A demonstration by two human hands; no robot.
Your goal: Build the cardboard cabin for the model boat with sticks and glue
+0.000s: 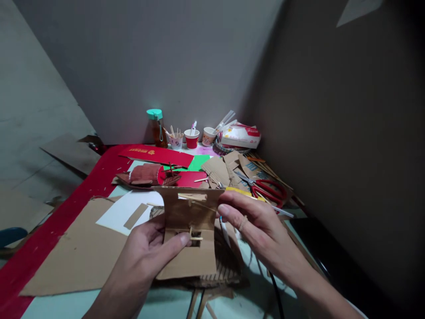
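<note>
Centrally, one folded brown cardboard piece [189,262] with a rectangular cut-out and thin pale wooden sticks [197,239], held up over the pale green tabletop [66,305]. Left hand [151,248]: gripping the piece's left side, thumb across its front beside the cut-out. Right hand [259,226]: fingers bent at the piece's upper right edge; whether they pinch it cannot be told. Left of the piece: one large flat brown cardboard sheet [83,254]; one white paper sheet [114,215] bearing a narrow grey-brown strip [136,216]. Right of the piece: red-handled metal scissors [257,182]. Behind the piece: one turquoise-lidded bottle [159,133]; one red-and-white paper cup [191,141].
</note>
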